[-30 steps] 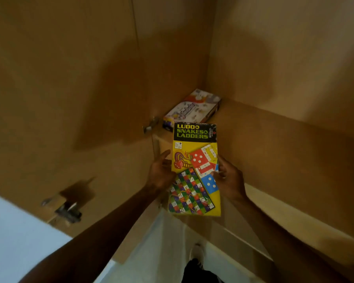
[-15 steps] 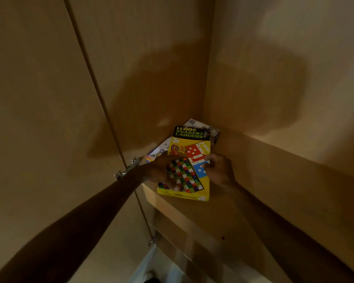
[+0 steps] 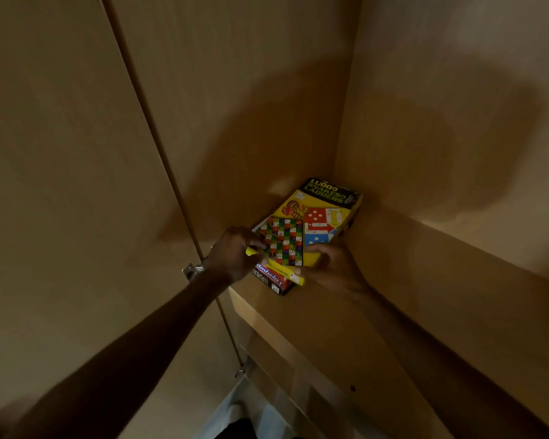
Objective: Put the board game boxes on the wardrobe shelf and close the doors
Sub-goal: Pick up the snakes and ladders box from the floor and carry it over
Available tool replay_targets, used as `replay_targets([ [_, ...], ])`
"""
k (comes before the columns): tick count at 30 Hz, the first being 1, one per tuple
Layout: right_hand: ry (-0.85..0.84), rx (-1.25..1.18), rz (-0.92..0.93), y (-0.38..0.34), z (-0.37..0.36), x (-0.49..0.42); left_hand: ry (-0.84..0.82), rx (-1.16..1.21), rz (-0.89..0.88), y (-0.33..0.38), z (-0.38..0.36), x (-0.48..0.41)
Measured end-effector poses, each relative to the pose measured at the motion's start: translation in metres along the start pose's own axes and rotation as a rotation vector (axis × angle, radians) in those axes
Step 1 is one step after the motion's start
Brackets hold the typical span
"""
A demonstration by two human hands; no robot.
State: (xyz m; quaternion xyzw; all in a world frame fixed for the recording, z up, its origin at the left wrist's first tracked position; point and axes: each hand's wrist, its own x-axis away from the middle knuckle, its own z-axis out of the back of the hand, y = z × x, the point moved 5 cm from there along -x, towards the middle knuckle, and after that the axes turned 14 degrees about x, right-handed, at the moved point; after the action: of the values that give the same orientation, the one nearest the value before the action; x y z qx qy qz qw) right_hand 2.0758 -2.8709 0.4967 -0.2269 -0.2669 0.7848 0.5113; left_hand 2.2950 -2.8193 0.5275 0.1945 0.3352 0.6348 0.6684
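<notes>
A yellow Ludo Snakes and Ladders box lies flat on top of another board game box in the back left corner of the wardrobe shelf. Only the red and black near end of the lower box shows. My left hand grips the yellow box's near left corner. Its near right corner is held by my right hand.
The open wardrobe door stands close on the left, with a metal hinge beside my left wrist. The shelf's front edge runs diagonally below my hands. Wardrobe walls close in behind and to the right.
Both hands have carried the yellow box forward into the wardrobe and set it down on the box in the corner. The view has moved closer to the shelf.
</notes>
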Motion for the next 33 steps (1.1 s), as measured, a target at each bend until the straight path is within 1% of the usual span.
replay_targets([
  [3,-0.035,0.017,0.04,0.0,-0.011,-0.004,0.119,-0.023,0.068,-0.003,-0.004,0.008],
  [5,-0.018,0.024,0.036,-0.002,-0.014,-0.007,0.142,-0.067,0.097,0.0,-0.007,0.01],
  [7,0.015,0.02,0.03,-0.005,-0.017,-0.01,0.117,-0.13,0.085,0.006,-0.01,0.013],
  [11,0.064,0.012,0.018,-0.012,-0.023,-0.008,0.022,-0.233,0.005,0.013,-0.011,0.022],
  [17,0.077,-0.003,0.021,-0.014,-0.026,-0.005,-0.083,-0.23,0.137,-0.007,-0.019,0.018],
  [21,0.07,-0.01,0.03,-0.015,-0.025,0.0,-0.059,-0.236,0.126,-0.008,-0.018,0.023],
  [23,0.063,-0.01,0.039,-0.017,-0.024,0.009,-0.012,-0.197,0.112,-0.006,-0.02,0.033],
  [25,0.073,-0.038,0.059,-0.018,-0.025,0.023,0.036,-0.106,0.13,-0.005,-0.021,0.049],
  [29,0.082,-0.081,0.108,-0.02,-0.035,0.067,0.144,0.074,0.247,-0.01,-0.02,0.101],
  [33,0.015,-0.09,0.135,-0.033,-0.058,0.111,0.235,0.195,0.359,-0.025,-0.018,0.18],
])
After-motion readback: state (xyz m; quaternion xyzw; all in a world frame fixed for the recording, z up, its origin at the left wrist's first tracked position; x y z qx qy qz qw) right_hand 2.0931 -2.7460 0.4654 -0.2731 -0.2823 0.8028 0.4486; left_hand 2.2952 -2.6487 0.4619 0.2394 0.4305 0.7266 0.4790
